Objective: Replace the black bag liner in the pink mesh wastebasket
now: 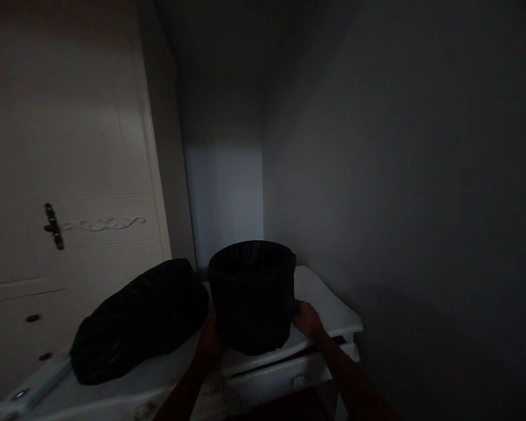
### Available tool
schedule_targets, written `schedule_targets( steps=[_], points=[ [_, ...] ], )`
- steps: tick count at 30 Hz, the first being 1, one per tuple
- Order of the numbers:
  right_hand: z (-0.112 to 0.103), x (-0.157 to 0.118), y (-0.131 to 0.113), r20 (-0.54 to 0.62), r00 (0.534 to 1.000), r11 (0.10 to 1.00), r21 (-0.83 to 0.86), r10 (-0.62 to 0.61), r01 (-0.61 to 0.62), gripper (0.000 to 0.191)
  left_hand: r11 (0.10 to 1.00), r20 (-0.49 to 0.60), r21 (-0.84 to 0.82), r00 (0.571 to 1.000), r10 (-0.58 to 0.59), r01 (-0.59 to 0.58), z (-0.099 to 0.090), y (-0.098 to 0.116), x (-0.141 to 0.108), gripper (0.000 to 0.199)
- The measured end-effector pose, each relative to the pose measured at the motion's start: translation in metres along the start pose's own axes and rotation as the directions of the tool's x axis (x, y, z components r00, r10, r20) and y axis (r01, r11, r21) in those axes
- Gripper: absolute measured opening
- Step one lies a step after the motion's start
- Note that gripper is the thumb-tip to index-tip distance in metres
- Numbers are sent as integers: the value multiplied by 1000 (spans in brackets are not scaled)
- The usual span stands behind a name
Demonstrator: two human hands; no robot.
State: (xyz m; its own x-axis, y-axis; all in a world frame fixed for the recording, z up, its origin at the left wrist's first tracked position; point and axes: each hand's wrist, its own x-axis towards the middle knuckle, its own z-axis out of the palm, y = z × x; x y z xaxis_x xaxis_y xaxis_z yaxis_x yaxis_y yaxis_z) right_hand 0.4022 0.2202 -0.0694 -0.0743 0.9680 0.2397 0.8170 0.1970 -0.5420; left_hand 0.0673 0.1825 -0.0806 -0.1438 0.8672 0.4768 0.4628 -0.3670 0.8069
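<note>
A round black bin, its open top upward and apparently lined with a black bag, stands upright on a white dresser. My left hand presses against its lower left side, with the fingers mostly lost in shadow. On the opposite side, my right hand grips the bin's wall with curled fingers. Left of the bin lies a long, bulging black bundle that looks like a filled plastic bag; neither hand touches it. The inside of the bin is too dark to make out.
A white wardrobe with a dark handle rises behind on the left. Grey wall runs close along the right side. The dresser has a drawer in front, with a dark gap above it. The room is dim.
</note>
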Motion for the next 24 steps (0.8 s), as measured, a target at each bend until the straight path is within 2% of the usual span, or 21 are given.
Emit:
schedule_targets(
  steps=[3,6,17,24],
  points=[
    [-2,-2,-2,-6,1000,1000,16,0,0,32,998,56,-57,998,-16,19,0,-6,2,57],
    [-2,-2,-3,-1,1000,1000,19,-14,14,32,997,47,-68,998,-29,33,0,-7,1,58],
    [2,0,2,-11,1000,999,27,-25,25,33,998,25,3,998,-58,58,-6,26,-3,51],
    [-1,-1,-1,-9,1000,1000,21,-16,17,33,998,33,-63,999,-23,25,-4,16,-2,54]
  ],
)
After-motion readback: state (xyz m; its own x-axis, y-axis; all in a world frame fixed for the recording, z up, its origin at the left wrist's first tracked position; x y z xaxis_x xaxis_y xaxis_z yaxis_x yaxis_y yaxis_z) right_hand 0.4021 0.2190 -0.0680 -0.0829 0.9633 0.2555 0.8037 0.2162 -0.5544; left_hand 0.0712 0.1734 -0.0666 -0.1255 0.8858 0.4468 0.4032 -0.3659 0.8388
